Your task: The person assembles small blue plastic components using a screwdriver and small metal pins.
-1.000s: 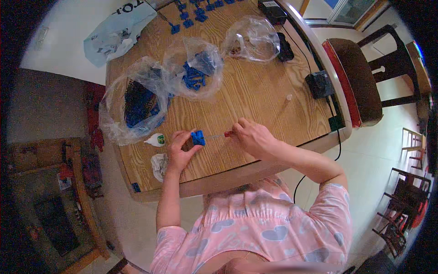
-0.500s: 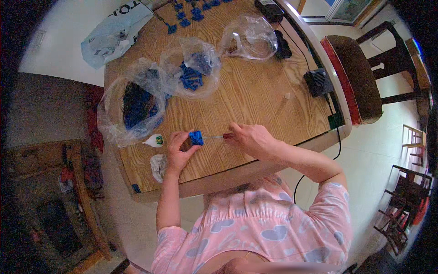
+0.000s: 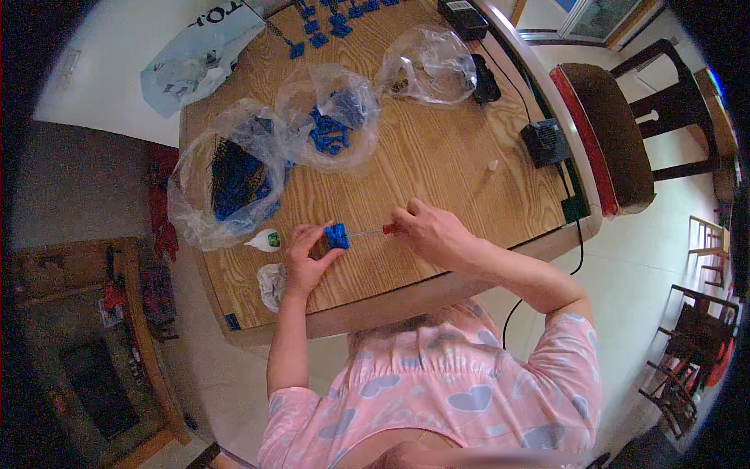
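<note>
Left hand (image 3: pixel 306 254) grips blue part (image 3: pixel 337 235); right hand (image 3: pixel 431 232) pinches screwdriver (image 3: pixel 373 231), plastic bags (image 3: pixel 234 176) nearby.

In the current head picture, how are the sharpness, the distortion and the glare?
Head view: the wooden table edges bend strongly toward the rim; dark vignette in the corners; clear plastic bags show glare; the blue part between the hands is sharp.

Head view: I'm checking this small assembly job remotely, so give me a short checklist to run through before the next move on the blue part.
1. Left hand grips the small blue part: ok.
2. Right hand holds the red-handled screwdriver: ok.
3. Screwdriver tip reaches the blue part: ok; seated in a screw: cannot tell.
4. Blue part braced over the wooden table: ok.
5. Clear bag of blue parts lies apart from both hands: ok.
</note>
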`<action>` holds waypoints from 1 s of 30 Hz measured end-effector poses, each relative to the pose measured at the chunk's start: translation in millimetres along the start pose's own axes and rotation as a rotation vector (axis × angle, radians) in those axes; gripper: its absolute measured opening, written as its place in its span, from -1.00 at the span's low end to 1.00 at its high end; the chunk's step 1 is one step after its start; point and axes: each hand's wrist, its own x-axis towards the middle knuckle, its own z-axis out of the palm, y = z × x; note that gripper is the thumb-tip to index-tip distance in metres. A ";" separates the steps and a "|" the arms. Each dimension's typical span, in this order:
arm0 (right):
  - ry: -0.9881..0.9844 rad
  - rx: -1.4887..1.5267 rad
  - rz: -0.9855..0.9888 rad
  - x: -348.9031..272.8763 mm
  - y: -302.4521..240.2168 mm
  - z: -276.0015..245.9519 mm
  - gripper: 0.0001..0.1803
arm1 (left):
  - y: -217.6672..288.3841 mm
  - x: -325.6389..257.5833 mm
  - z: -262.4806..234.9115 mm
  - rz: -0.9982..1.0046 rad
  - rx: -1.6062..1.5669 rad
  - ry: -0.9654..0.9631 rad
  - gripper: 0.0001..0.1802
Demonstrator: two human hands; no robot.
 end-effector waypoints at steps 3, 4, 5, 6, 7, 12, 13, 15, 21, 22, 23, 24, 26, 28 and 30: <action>-0.134 0.048 0.079 2.0 -6.7 -6.3 -0.68 | 0.7 0.9 -1.0 -0.002 0.002 -0.013 -0.40; -0.116 0.090 0.073 1.3 -5.9 -4.5 -0.68 | 0.0 0.5 0.1 0.000 0.002 -0.014 -0.40; -0.113 0.088 0.076 -0.7 0.7 2.6 -0.68 | -1.5 0.2 2.3 -0.003 -0.002 -0.005 -0.41; 0.005 0.035 0.002 -3.7 11.4 14.0 -0.68 | -2.1 0.6 3.8 -0.006 -0.005 0.005 -0.42; 0.119 -0.016 -0.075 -2.0 11.1 13.5 -0.68 | -0.4 1.1 3.1 -0.008 -0.005 0.004 -0.42; -0.175 -0.014 0.053 7.9 -10.5 -20.4 -0.67 | 5.0 1.9 -2.4 -0.016 0.000 -0.026 -0.39; -0.319 -0.014 0.110 9.4 -13.7 -26.2 -0.67 | 3.9 1.8 -1.9 -0.014 0.000 -0.026 -0.39; -0.189 -0.037 0.057 3.8 -4.7 -12.0 -0.65 | 0.0 0.8 0.0 -0.039 -0.040 -0.036 -0.38; -0.117 -0.018 0.045 9.2 -10.4 -19.4 -0.60 | 2.8 2.4 1.3 0.067 -0.039 0.030 -0.43; -0.297 0.006 0.143 10.7 -15.8 -27.6 -0.59 | 2.8 2.9 1.5 0.068 -0.040 0.030 -0.43; -0.296 0.006 0.144 8.4 -13.2 -22.4 -0.59 | 2.4 3.4 1.6 0.092 -0.024 0.039 -0.43; -0.163 -0.002 0.093 4.2 -7.8 -11.3 -0.60 | 2.4 3.7 1.7 0.115 -0.008 0.048 -0.44; -0.029 -0.011 0.045 0.5 1.5 1.2 -0.62 | 6.8 5.2 1.1 0.092 -0.026 0.034 -0.45; 0.133 -0.033 -0.062 0.9 7.3 7.5 -0.61 | 7.3 4.6 0.9 0.064 -0.041 0.023 -0.45; -0.033 -0.016 0.026 6.5 -9.4 -13.1 -0.63 | 1.7 1.4 1.2 0.026 -0.049 0.016 -0.46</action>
